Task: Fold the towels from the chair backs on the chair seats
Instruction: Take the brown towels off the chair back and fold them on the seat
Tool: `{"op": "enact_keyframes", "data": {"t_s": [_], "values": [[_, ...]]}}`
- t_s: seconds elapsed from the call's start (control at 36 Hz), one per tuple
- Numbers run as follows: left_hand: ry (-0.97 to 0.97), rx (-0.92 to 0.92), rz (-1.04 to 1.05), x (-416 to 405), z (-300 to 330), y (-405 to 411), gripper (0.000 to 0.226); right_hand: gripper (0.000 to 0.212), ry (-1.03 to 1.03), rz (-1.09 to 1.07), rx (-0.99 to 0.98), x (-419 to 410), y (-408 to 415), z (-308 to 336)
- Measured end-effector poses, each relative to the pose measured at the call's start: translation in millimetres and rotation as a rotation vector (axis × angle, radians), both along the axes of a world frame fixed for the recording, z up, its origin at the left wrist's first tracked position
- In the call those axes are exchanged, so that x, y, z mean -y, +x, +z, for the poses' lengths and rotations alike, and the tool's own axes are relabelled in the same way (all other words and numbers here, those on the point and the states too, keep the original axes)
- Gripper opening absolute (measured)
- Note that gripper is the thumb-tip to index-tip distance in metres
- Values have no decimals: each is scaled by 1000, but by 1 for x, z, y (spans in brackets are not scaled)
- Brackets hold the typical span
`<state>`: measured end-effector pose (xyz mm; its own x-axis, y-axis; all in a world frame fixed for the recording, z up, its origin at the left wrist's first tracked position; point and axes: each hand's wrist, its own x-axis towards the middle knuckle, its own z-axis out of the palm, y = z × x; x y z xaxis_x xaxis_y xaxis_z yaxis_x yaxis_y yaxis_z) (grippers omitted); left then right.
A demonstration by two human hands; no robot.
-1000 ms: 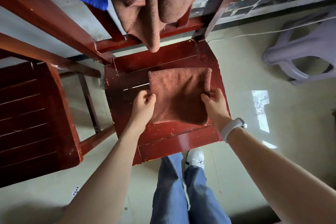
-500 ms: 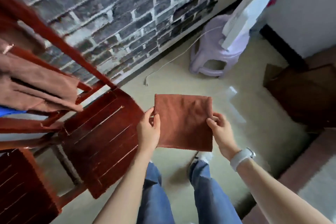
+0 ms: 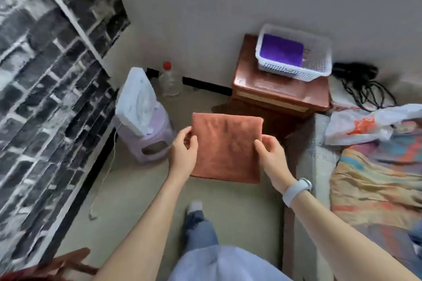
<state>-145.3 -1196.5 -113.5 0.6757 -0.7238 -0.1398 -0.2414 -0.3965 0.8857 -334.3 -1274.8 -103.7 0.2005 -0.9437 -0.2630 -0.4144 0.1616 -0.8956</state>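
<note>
A folded brown towel (image 3: 226, 146) hangs flat in the air in front of me, above the floor. My left hand (image 3: 183, 151) pinches its left edge, thumb on top. My right hand (image 3: 271, 155), with a white band on the wrist, pinches its right edge. Only a corner of a red wooden chair (image 3: 66, 262) shows at the bottom left. The chair seats, chair backs and other towels are out of view.
Ahead stands a wooden side table (image 3: 280, 91) bearing a white basket (image 3: 319, 59) with a purple cloth (image 3: 282, 50). A lilac stool (image 3: 153, 143) with a white fan, and a bottle (image 3: 169, 80), are left. A bed (image 3: 374, 178) lies right; brick wall left.
I lifted the folded towel off the chair seat and turned right with it. The chairs have swung out of view, and the side table with the basket has come into view.
</note>
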Motion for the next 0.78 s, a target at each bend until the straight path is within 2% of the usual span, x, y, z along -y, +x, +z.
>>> {"op": "enact_keyframes", "data": {"t_s": [0.22, 0.53, 0.78], "values": [[-84, 42, -171, 167, 19, -19, 27, 12, -74, -198, 70, 133, -34, 15], [-40, -64, -300, 414, 15, -21, 27, 11, -34, -354, 52, 355, -35, 14], [99, -159, -285, 509, -9, -46, 28, 13, 58, -415, -6, 445, -52, -7]]}}
